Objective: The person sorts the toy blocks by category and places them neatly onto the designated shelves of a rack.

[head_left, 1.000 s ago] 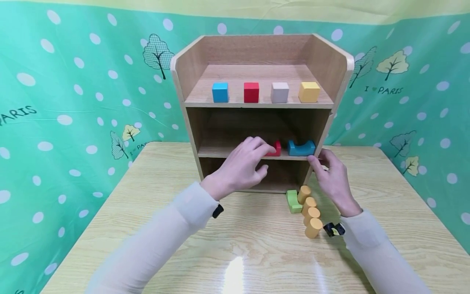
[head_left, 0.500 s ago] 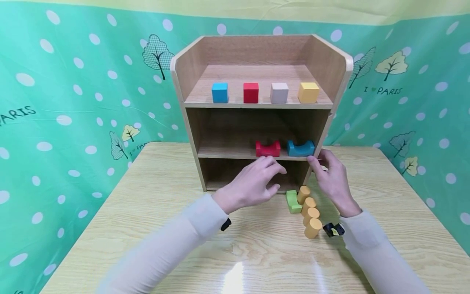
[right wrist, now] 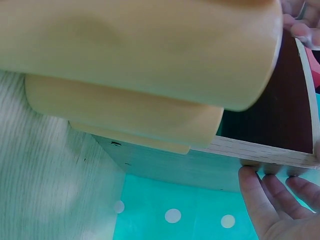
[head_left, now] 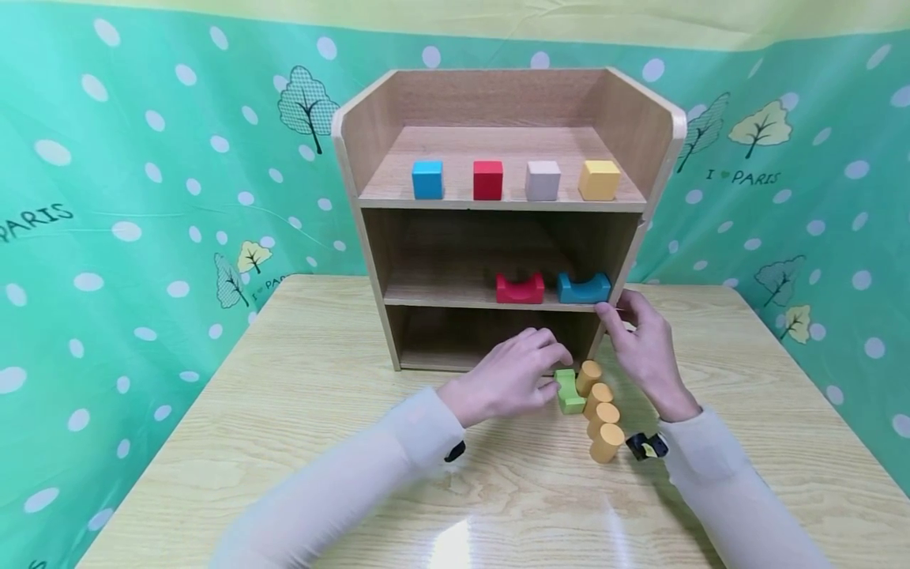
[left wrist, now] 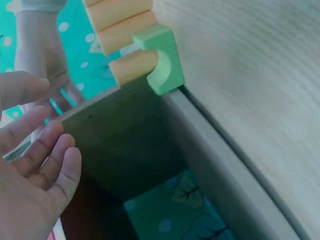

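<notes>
My left hand (head_left: 513, 378), fingers loosely bent and holding nothing, hovers just left of a green wooden block with a curved notch (head_left: 571, 403). In the left wrist view a gap separates its fingers from that green block (left wrist: 172, 60). The block stands on the table by the shelf unit's front, beside a row of several light-orange wooden cylinders (head_left: 607, 442). My right hand (head_left: 645, 348) touches the right side panel of the wooden shelf unit (head_left: 498, 204), thumb at the front edge. In the right wrist view its fingertips (right wrist: 248, 175) lie against the panel's outer face.
A red notched block (head_left: 520, 293) and a blue notched block (head_left: 584, 292) sit on the middle shelf. On the top shelf stand a blue cube (head_left: 428, 182), a red cube (head_left: 487, 182), a grey cube (head_left: 543, 182) and a yellow cube (head_left: 599, 182).
My left hand has left the red block on the middle shelf and moved down and right to beside the green block. The right hand has stayed at the side panel.
</notes>
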Available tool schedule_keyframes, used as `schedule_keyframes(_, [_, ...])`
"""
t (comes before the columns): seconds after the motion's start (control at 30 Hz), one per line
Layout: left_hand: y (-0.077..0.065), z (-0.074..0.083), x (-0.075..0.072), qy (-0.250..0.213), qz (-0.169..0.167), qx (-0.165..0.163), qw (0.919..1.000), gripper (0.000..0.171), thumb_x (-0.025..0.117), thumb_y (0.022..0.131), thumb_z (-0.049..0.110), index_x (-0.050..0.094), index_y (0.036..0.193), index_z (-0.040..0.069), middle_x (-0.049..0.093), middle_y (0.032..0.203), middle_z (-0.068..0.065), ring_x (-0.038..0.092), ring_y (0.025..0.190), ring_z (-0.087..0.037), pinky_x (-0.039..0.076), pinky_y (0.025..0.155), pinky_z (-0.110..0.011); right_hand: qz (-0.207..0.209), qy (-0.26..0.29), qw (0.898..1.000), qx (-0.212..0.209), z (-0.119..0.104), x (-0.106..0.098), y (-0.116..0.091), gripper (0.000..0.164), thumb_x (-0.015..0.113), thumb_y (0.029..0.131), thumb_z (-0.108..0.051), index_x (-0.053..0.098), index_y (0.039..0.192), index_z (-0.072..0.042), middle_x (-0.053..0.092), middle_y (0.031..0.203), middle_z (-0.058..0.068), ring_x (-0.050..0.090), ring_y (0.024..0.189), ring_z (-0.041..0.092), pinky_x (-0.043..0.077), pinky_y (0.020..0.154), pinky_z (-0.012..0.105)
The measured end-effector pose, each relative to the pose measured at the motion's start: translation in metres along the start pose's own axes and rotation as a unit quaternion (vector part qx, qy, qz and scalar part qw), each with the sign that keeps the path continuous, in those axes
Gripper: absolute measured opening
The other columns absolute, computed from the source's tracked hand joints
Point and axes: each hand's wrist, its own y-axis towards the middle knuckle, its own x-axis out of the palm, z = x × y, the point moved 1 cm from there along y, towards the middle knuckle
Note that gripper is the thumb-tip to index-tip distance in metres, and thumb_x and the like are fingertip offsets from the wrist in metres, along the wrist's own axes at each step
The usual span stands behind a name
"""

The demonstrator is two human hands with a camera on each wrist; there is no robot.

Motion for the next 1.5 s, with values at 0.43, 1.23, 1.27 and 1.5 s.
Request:
schedule_keyframes(0.43, [0.006, 0.004, 0.030, -0.044, -0.058, -0.036, 0.9967, 0.032, 0.070, 0.086, 0.026, 0.065, 0.116, 0.015, 0.057, 0.104, 0.003, 0.048, 0.090, -0.007, 0.043, 0.078, -0.016, 0.000, 0.002, 1.000, -0.004, 0.001, 0.000, -0.001, 0.051, 0.052, 0.096, -0.042, 0.050, 0.132, -0.007, 0.059, 0.119, 0.014, 0.058, 0.106, 0.030, 0.052, 0.082, 0.049])
schedule_keyframes(1.23, [0.020, 0.003, 0.070, -0.033, -0.094, -0.065, 0.9929, 0.030, 0.069, 0.087, 0.029, 0.065, 0.114, 0.017, 0.054, 0.099, 0.009, 0.050, 0.089, -0.006, 0.044, 0.079, -0.019, 0.002, -0.002, 1.000, -0.004, 0.000, -0.001, -0.001, 0.050, 0.052, 0.096, -0.041, 0.051, 0.132, -0.007, 0.059, 0.119, 0.013, 0.059, 0.106, 0.029, 0.054, 0.080, 0.035])
schedule_keyframes(1.27, [0.021, 0.003, 0.071, -0.032, -0.095, -0.066, 0.9927, 0.030, 0.069, 0.087, 0.028, 0.065, 0.114, 0.017, 0.054, 0.099, 0.009, 0.050, 0.089, -0.007, 0.043, 0.080, -0.019, 0.002, 0.000, 1.000, -0.004, 0.000, -0.001, -0.001, 0.050, 0.052, 0.096, -0.041, 0.050, 0.132, -0.007, 0.059, 0.119, 0.013, 0.059, 0.107, 0.029, 0.054, 0.081, 0.039])
schedule_keyframes(1.5, [0.023, 0.003, 0.078, -0.031, -0.100, -0.071, 0.9920, 0.028, 0.070, 0.086, 0.028, 0.067, 0.112, 0.017, 0.055, 0.099, 0.008, 0.051, 0.088, -0.006, 0.044, 0.079, -0.018, 0.002, 0.012, 1.000, -0.006, 0.000, 0.000, -0.001, 0.051, 0.052, 0.096, -0.041, 0.049, 0.133, -0.006, 0.058, 0.120, 0.015, 0.058, 0.107, 0.031, 0.051, 0.082, 0.050])
